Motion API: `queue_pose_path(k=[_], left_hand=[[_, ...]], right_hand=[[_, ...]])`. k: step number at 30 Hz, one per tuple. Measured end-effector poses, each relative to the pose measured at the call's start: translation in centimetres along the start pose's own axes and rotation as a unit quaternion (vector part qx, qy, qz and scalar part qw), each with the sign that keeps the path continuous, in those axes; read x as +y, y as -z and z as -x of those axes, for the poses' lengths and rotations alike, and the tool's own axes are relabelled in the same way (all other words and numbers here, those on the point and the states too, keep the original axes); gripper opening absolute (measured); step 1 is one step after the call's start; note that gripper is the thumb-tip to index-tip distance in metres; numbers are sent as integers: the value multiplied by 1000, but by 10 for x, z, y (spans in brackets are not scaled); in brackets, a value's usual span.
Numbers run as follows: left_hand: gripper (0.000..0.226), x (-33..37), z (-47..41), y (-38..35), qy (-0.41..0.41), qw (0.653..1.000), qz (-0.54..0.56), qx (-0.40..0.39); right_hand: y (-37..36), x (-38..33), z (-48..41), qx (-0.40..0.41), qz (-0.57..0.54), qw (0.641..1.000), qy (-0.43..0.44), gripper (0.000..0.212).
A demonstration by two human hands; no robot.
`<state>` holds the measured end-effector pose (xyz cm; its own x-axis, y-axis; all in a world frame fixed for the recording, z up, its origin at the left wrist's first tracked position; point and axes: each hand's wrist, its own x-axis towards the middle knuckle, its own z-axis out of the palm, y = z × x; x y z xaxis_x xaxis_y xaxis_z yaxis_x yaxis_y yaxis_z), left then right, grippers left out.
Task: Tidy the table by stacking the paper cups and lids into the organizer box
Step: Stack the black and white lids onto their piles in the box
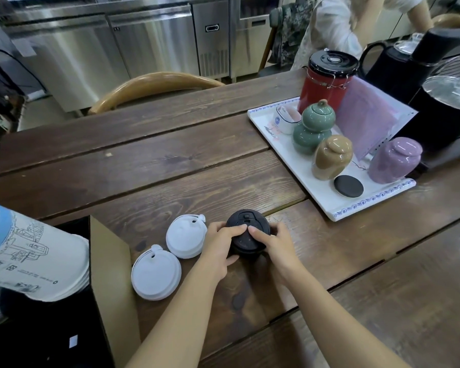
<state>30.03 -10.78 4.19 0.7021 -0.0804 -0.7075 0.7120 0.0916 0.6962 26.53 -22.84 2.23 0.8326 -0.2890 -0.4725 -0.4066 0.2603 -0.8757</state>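
Observation:
A stack of black lids [246,224] stands on the wooden table near its front edge. My left hand [219,248] grips the stack's left side and my right hand [275,245] grips its right side, fingertips pressing on the top lid. Two white lids lie left of the stack: one [186,236] beside my left hand, the other [156,272] closer to me. The cardboard organizer box [109,274] stands open at the lower left, dark inside. A stack of printed white paper cups [32,258] lies on its side in the box.
A white tray [298,168] at the right carries green, tan and purple ceramic jars, a red canister, a small cup and a black disc. Black kettles stand behind it. A wooden chair back sits at the far table edge. Another person stands at the top right.

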Motion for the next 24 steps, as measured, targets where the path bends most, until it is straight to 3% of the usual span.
queue_pose_path(k=[11, 16, 20, 24], left_hand=[[44, 24, 52, 26, -102, 994, 30, 7], [46, 38, 95, 50, -175, 984, 28, 33], [57, 45, 134, 78, -211, 977, 14, 41], [48, 45, 175, 116, -232, 972, 13, 20]], right_hand=[[-19, -27, 29, -61, 8, 993, 97, 46], [-42, -42, 63, -120, 42, 979, 161, 34], [-64, -51, 93, -132, 59, 962, 232, 38], [-86, -55, 122, -157, 81, 945, 276, 31]])
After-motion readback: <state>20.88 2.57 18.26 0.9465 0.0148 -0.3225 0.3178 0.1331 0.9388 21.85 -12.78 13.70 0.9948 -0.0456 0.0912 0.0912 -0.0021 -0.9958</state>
